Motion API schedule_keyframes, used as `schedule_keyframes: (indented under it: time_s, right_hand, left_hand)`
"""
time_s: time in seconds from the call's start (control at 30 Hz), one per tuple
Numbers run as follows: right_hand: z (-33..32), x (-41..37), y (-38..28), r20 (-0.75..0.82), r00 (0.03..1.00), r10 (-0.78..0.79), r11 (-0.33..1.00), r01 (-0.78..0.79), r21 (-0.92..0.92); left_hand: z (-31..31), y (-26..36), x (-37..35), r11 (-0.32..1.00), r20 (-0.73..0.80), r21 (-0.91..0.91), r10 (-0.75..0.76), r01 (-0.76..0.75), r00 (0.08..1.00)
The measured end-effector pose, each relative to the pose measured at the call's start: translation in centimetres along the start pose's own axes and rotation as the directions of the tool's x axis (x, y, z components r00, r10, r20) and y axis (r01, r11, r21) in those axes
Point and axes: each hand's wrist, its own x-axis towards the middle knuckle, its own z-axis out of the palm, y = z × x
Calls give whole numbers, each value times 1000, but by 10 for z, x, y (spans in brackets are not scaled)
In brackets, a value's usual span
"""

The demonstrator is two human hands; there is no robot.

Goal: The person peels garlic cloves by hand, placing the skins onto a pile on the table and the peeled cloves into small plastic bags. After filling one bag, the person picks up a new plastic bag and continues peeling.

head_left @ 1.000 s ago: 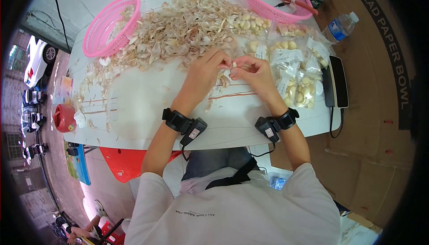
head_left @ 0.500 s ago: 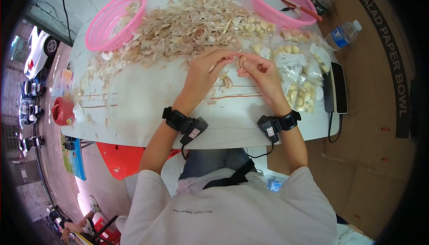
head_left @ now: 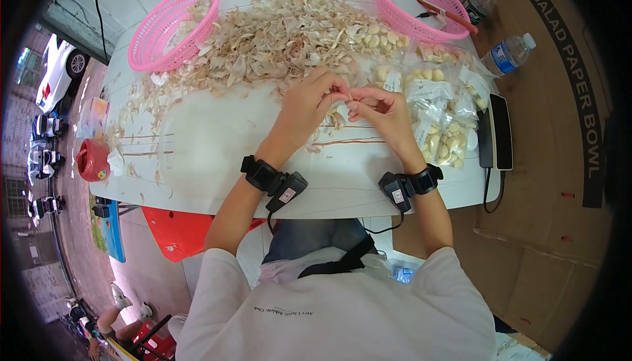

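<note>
The cardboard (head_left: pixel 571 78) lying well to the right of the pile of garlic skins (head_left: pixel 276 35) carries a black band with "SALAD PAPER BOWL" in pale capitals. The water bottle (head_left: pixel 507 51) right of the pile has a blue label, and the clear bags of peeled cloves (head_left: pixel 442 114) have white slips, but their print is too small to read. So is the line of writing on the person's white shirt (head_left: pixel 329 308).

Just in front of the pile, over the white table (head_left: pixel 210 144), the two hands meet fingertip to fingertip. The left hand (head_left: pixel 304 107) is curled, its thumb and forefinger pinching a small pale garlic clove (head_left: pixel 347 102). The right hand (head_left: pixel 383 112) is curled too, its fingertips closed on the same clove from the other side. The clove is mostly hidden between them. Each wrist wears a black band with a small device.

A pink basket (head_left: pixel 164 38) sits at the left end of the pile, and a second pink basket (head_left: pixel 428 28) at its right end.
</note>
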Motion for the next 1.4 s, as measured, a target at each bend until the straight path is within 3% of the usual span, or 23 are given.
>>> schedule_keyframes:
  time_s: [0.13, 0.2, 0.53, 0.83, 0.9, 0.93, 1.1, 1.4]
  right_hand:
    - [0, 0, -2, 8, 999, 31, 999, -31, 7]
    - [1, 0, -2, 10, 1000, 22, 1000, -22, 8]
    - [2, -1, -2, 11, 1000, 26, 999, -26, 20]
    - [4, 1, -1, -46, 999, -24, 1000, 24, -5]
    - [4, 0, -2, -66, 997, -37, 999, 37, -4]
    - [3, 1, 0, -66, 997, -31, 1000, 31, -4]
    - [2, 1, 0, -53, 999, -12, 1000, 13, 14]
    - [3, 0, -2, -46, 999, -8, 1000, 7, -12]
  left_hand:
    - [3, 2, -1, 1000, -13, -27, 0, -1, 1000]
    - [4, 3, -1, 991, -50, -133, -29, 22, 998]
    - [1, 4, 0, 999, -42, -24, 26, -27, 999]
    - [5, 9, -2, 996, -92, -60, -72, 66, 993]
    - [0, 11, -4, 987, -49, 152, -36, 43, 998]
    - [0, 10, -4, 987, -49, 152, -36, 43, 998]
    - [6, 15, 2, 997, -184, -66, -53, 41, 982]
    - [4, 6, -1, 998, -124, -64, -13, 5, 992]
